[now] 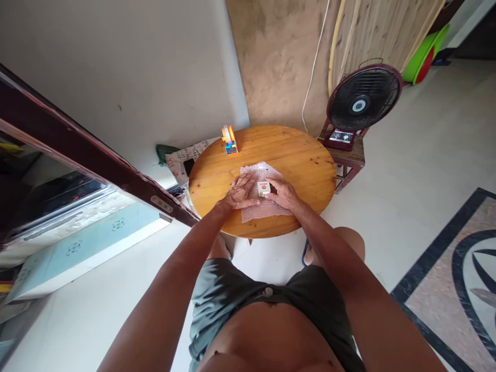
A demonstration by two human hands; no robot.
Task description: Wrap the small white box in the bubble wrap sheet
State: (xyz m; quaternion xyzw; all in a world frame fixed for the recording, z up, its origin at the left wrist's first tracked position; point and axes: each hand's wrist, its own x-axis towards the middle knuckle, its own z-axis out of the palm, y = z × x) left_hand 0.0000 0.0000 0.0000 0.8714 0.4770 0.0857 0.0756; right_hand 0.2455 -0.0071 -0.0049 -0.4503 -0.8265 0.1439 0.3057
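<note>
A sheet of bubble wrap (253, 213) lies spread on a round wooden table (294, 147). On the sheet sits a small white box (264, 188) with a red and orange print on top. My left hand (242, 192) lies flat on the sheet, left of the box, fingers stretched out and apart. From the right, my right hand (283, 194) has its index finger at the box's far edge and its thumb at the near edge. The undersides of the right fingers are hidden.
An orange and blue tape dispenser (229, 140) stands at the table's back left. Beyond the right edge, a dark red fan (360, 101) rests on a wooden stool (351, 157). A wall (163, 67) and a wooden board (279, 62) rise behind. A door frame (116, 175) runs along the left.
</note>
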